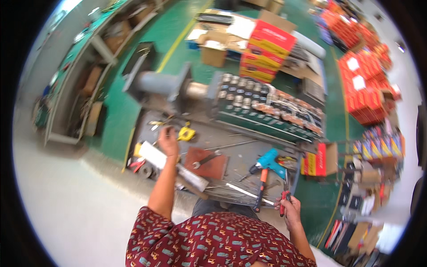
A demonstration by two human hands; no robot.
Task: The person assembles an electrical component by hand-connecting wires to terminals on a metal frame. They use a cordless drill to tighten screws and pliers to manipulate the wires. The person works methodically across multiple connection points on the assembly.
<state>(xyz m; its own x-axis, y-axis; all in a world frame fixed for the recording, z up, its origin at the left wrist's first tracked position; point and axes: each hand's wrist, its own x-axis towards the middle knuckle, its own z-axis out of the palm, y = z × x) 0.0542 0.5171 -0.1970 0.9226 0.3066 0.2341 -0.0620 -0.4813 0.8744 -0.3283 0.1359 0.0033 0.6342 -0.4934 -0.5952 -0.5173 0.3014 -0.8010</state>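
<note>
My right hand (pixel 292 211) grips red-handled pliers (pixel 283 204) at the near right edge of the metal workbench, their jaws pointing away from me. Stretched forward over the bench's left side, my left hand (pixel 168 141) is smeared by motion, and whether it holds anything is unclear. Close to its right lies a yellow tape measure (pixel 187 133). Beyond the pliers rests a teal power drill (pixel 269 162), with an orange-and-black hammer (pixel 262 187) beside it. Between my hands a wrench (pixel 206 159) lies on a reddish-brown plate (pixel 218 168).
Across the bench's far side stands a large machine part (pixel 258 116) with rows of terminals and a grey flanged cylinder (pixel 160 83). Red-and-yellow boxes (pixel 267 50) are stacked behind it. Thin rods (pixel 229 193) lie along the near edge. Shelving (pixel 66 98) lines the left.
</note>
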